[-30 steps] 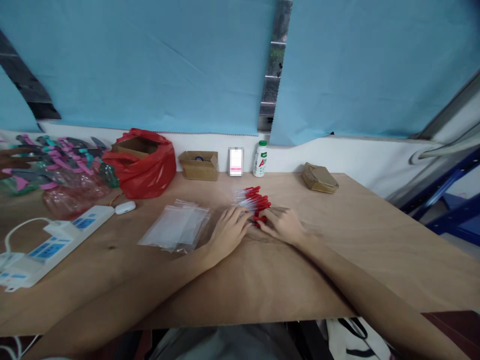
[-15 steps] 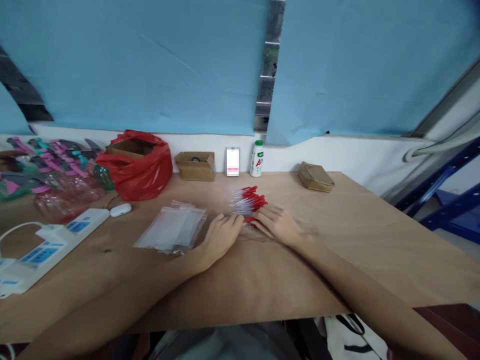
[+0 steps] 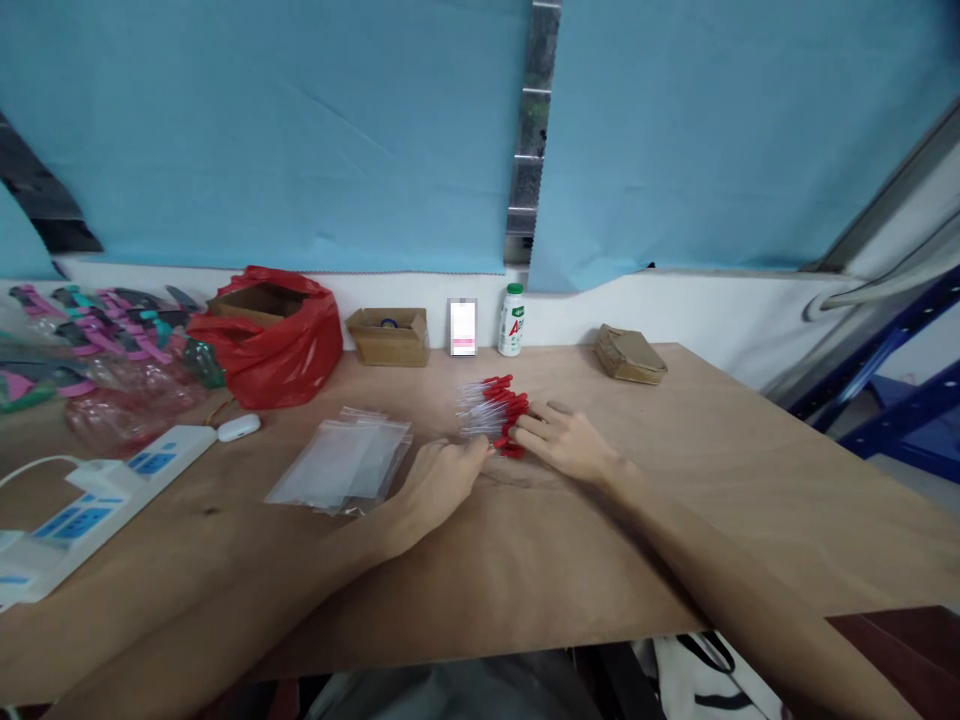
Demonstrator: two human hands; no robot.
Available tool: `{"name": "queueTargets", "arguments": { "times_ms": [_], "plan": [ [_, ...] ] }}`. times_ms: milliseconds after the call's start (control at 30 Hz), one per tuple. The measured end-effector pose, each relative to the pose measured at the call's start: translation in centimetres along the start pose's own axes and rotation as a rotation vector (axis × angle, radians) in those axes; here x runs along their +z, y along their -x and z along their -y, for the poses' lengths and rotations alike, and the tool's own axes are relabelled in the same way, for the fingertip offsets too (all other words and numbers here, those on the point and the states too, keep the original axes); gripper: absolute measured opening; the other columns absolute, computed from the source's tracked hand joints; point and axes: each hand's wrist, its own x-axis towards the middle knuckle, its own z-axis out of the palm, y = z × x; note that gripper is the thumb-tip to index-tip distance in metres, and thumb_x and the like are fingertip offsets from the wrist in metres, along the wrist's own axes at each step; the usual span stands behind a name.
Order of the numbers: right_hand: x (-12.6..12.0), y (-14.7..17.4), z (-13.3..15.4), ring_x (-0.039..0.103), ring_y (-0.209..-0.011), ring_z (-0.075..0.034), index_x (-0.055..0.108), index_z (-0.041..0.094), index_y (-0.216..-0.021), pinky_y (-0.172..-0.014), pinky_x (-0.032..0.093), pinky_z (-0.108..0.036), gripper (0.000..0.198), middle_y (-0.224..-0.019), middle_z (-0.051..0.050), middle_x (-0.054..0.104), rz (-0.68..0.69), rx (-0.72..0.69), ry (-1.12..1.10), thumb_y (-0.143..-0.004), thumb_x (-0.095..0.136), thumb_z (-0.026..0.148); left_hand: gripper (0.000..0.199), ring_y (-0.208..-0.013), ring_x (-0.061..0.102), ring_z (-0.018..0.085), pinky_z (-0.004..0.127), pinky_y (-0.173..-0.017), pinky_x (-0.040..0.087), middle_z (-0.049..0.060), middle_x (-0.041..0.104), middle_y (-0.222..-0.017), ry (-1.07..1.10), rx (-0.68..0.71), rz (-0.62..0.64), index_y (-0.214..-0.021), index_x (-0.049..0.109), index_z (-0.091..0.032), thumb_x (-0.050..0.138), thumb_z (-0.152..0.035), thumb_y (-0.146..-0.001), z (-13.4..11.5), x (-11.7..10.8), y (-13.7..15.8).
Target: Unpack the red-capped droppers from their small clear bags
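A pile of thin pieces with red handles and pale, slender shafts (image 3: 487,410) lies mid-table, the handles towards the right. My left hand (image 3: 442,483) is closed at the near edge of this pile, its thumb and fingertips pinched beside a red handle (image 3: 500,443). From the right, my right hand (image 3: 562,440) reaches over the nearest red handles with its fingers apart, the fingertips touching them. Its fingers partly cover the handles. Left of my left hand, clear zip bags (image 3: 341,462) are stacked flat on the wooden table (image 3: 517,570).
Along the wall stand a red plastic bag (image 3: 300,345) with a box inside, an open carton (image 3: 390,340), a phone (image 3: 463,328), a white bottle (image 3: 511,322) and a brown packet (image 3: 630,354). At left are a power strip (image 3: 112,500), a white case (image 3: 238,428) and spray bottles (image 3: 127,375).
My right hand has drawn slightly back, and its fingers have spread, uncovering more red handles. My left hand stays near the same spot. The view has shifted a little.
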Motion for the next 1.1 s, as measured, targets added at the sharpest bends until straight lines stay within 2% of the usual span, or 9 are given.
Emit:
{"name": "queueTargets", "arguments": {
  "times_ms": [467,600,667,733,800,833,867,967,1100],
  "plan": [
    [-0.3,0.0,-0.7,0.053,-0.096,-0.023,0.067,0.022,-0.105,-0.079,0.039,-0.037,0.02,-0.099,-0.005,0.073,-0.02,0.002,0.057,-0.11,0.048,0.019,0.034,-0.068,0.072,0.025,0.031,-0.057,0.035,0.01,0.076,-0.079,0.126,-0.078,0.081,-0.104,0.067,-0.018,0.036,-0.031,-0.112,-1.0,-2.6,-0.4],
    [-0.6,0.5,-1.7,0.056,-0.096,-0.022,0.068,0.023,-0.105,-0.079,0.04,-0.035,0.024,-0.099,-0.006,0.072,-0.038,0.032,0.001,-0.11,0.044,0.021,0.035,-0.068,0.071,0.024,0.031,-0.057,0.033,0.009,0.075,-0.078,0.157,-0.081,0.072,-0.105,0.066,-0.019,0.035,-0.033,-0.113,-0.4,-2.4,0.1],
    [-1.5,2.4,-3.9,0.057,-0.091,-0.022,0.068,0.022,-0.102,-0.077,0.041,-0.034,0.03,-0.096,-0.009,0.07,-0.128,0.205,-0.036,-0.112,0.04,0.028,0.035,-0.068,0.071,0.024,0.032,-0.058,0.034,0.008,0.075,-0.078,0.171,-0.127,0.07,-0.105,0.066,-0.02,0.034,-0.032,-0.112,0.9,-1.6,1.0],
    [-2.6,4.9,-6.7,0.054,-0.075,-0.022,0.068,0.019,-0.099,-0.07,0.04,-0.034,0.035,-0.083,-0.01,0.065,-0.35,0.576,0.026,-0.112,0.041,0.037,0.034,-0.069,0.07,0.023,0.031,-0.06,0.035,0.008,0.074,-0.078,0.205,-0.205,0.06,-0.103,0.066,-0.021,0.035,-0.03,-0.112,2.5,-0.5,2.1],
    [-3.3,7.1,-8.9,0.052,-0.07,-0.022,0.068,0.017,-0.102,-0.068,0.039,-0.035,0.035,-0.08,-0.011,0.063,-0.504,0.88,0.133,-0.109,0.046,0.044,0.034,-0.07,0.069,0.023,0.031,-0.061,0.036,0.007,0.073,-0.079,0.207,-0.275,0.001,-0.106,0.065,-0.02,0.033,-0.031,-0.113,3.4,0.5,3.1],
    [-3.2,7.6,-9.3,0.054,-0.072,-0.022,0.068,0.016,-0.107,-0.069,0.04,-0.035,0.036,-0.085,-0.012,0.065,-0.51,0.975,0.123,-0.108,0.046,0.045,0.034,-0.07,0.068,0.023,0.031,-0.061,0.036,0.006,0.073,-0.079,0.205,-0.247,-0.009,-0.107,0.065,-0.02,0.034,-0.032,-0.113,3.5,0.8,3.3],
    [-2.9,7.7,-9.4,0.055,-0.071,-0.022,0.067,0.016,-0.109,-0.069,0.041,-0.035,0.035,-0.086,-0.011,0.066,-0.465,0.994,0.058,-0.107,0.047,0.045,0.033,-0.069,0.068,0.023,0.032,-0.061,0.036,0.006,0.072,-0.078,0.186,-0.203,-0.012,-0.104,0.065,-0.02,0.035,-0.032,-0.113,3.2,1.1,3.5],
    [-0.5,6.2,-7.3,0.061,-0.07,-0.02,0.065,0.018,-0.116,-0.065,0.041,-0.031,0.031,-0.087,-0.008,0.071,-0.258,0.91,-0.206,-0.103,0.052,0.043,0.033,-0.076,0.066,0.022,0.034,-0.072,0.042,0.005,0.072,-0.084,0.121,-0.018,-0.067,-0.093,0.065,-0.019,0.041,-0.03,-0.112,1.6,1.5,3.1],
    [3.5,4.3,-4.1,0.063,-0.068,-0.019,0.064,0.022,-0.109,-0.062,0.037,-0.029,0.022,-0.08,-0.004,0.072,0.009,0.919,-0.337,-0.1,0.055,0.04,0.024,-0.095,0.064,0.023,0.038,-0.085,0.045,0.005,0.07,-0.101,0.106,0.154,-0.103,-0.1,0.068,-0.02,0.048,-0.028,-0.11,-0.1,2.2,2.5]
  ]
}}
